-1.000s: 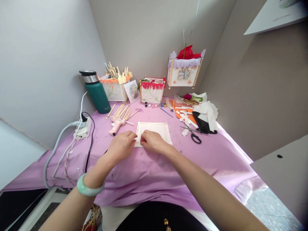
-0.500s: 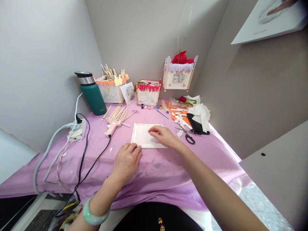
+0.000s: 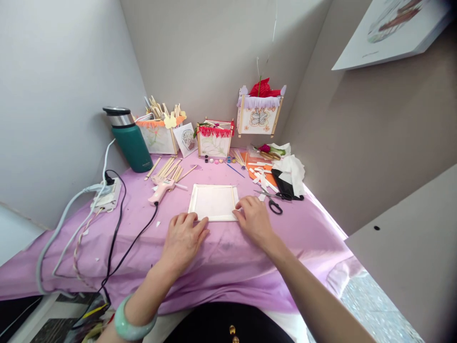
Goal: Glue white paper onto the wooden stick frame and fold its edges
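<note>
A flat rectangular white frame with thin raised edge strips and a white sheet inside (image 3: 214, 204) lies on the purple cloth in front of me. My left hand (image 3: 183, 238) holds its lower left corner, fingers bent over the edge and thumb along the front strip. At the lower right corner, my right hand (image 3: 255, 221) grips the side strip between thumb and fingers. The corners under both hands are partly hidden. Close to my right hand lie black-handled scissors (image 3: 274, 206).
A pink glue gun (image 3: 162, 190) with a black cord lies left, beside wooden sticks (image 3: 167, 167). Behind stand a green bottle (image 3: 132, 147) and decorated boxes (image 3: 214, 143); another box (image 3: 259, 116) hangs on the wall. A power strip (image 3: 109, 197) sits far left.
My right hand has moved from above the frame's middle to its lower right corner, uncovering the right strip. My left hand stays at the left corner. The view has shifted slightly.
</note>
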A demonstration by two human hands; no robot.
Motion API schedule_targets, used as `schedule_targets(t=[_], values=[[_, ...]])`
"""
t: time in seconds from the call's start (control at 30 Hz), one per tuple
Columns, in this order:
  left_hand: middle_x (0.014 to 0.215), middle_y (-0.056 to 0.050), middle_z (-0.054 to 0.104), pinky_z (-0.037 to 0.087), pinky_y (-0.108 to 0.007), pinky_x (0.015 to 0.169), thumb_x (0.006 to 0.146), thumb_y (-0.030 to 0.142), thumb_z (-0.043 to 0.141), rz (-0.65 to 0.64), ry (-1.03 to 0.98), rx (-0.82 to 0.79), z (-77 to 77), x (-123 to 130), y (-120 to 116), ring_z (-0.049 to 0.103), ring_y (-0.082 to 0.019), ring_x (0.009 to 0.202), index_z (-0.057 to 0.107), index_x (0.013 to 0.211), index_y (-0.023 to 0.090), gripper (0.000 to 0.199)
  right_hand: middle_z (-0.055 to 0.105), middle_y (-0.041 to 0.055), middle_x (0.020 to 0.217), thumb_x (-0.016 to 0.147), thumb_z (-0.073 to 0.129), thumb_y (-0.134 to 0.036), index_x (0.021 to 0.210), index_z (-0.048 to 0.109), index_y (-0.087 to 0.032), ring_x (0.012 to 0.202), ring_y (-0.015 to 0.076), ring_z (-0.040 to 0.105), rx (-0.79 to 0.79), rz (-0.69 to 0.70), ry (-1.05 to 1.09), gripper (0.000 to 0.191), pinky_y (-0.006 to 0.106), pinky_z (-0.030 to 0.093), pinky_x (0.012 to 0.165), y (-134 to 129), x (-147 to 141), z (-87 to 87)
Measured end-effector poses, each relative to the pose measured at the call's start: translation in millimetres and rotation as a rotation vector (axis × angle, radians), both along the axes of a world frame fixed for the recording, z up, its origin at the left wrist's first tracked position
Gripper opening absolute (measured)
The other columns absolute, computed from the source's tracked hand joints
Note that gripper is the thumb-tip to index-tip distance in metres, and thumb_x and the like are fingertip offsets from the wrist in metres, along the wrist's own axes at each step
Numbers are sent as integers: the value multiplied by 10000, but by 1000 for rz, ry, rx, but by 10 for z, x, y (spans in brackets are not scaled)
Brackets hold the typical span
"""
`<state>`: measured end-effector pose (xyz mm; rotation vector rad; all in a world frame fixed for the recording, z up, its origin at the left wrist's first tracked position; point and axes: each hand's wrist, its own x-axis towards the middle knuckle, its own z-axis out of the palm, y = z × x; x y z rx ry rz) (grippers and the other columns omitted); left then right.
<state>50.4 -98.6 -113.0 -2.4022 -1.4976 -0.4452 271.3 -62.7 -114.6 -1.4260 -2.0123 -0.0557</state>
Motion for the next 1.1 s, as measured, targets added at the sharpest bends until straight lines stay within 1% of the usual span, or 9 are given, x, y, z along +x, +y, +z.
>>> schedule_targets(t=[0.07,0.13,0.2,0.37,0.57,0.8,0.93,1.0,1.1], values=[[1006,-73,584,386,-408,809,916,357,481,1,0,0,7,5,0,490,-246,922,618,1136,276,271,629,64,890,883,561,-201,859,616,-171,886,220,524,75,41,-21,67,357,372,802,-139,-104,23],[997,-71,586,384,-405,803,916,355,481,2,0,-1,9,7,4,493,-244,916,621,1126,274,265,640,62,916,910,523,-207,930,616,-176,893,215,528,93,140,-47,100,354,375,813,-273,-228,14],[994,-70,588,382,-404,805,915,350,483,2,-5,1,3,5,13,496,-243,918,622,1122,272,261,644,68,948,914,512,-201,998,608,-170,901,219,528,88,170,-80,131,359,378,821,-357,-335,-31],[1007,-73,594,380,-401,817,917,346,479,-7,-27,7,-14,-4,32,504,-239,931,624,1125,265,266,640,84,965,899,549,-234,1010,607,-161,922,233,526,43,52,-118,145,371,379,830,-339,-393,-154],[1017,-72,601,370,-412,827,921,338,469,18,-36,-14,5,21,1,520,-240,946,627,1107,260,255,645,58,914,889,576,-253,938,634,-189,871,214,542,-9,31,-112,99,359,374,810,-282,-286,-132],[1019,-73,608,366,-441,847,912,321,481,39,-49,17,-8,49,-34,543,-244,934,620,1112,260,251,675,56,962,857,596,-230,967,651,-204,942,223,579,-92,133,102,126,393,386,892,-257,-185,-116],[1015,-68,627,378,-453,878,911,322,492,-16,-73,-4,0,-41,10,549,-242,939,609,1142,243,271,699,43,997,877,534,-258,991,651,-207,933,195,627,-268,195,482,171,349,460,858,-193,44,-51],[1016,-73,637,390,-442,896,917,307,488,-57,-121,6,2,-95,35,549,-234,953,591,1176,208,296,692,47,1035,898,494,-280,1001,649,-205,974,191,625,-247,148,597,200,339,466,873,-194,141,-5],[1042,-93,633,411,-430,898,918,266,478,-58,-213,79,0,-88,45,535,-239,983,590,1160,167,284,676,61,1045,905,480,-253,1009,646,-200,1003,199,604,-112,126,501,203,350,452,900,-244,117,30]])
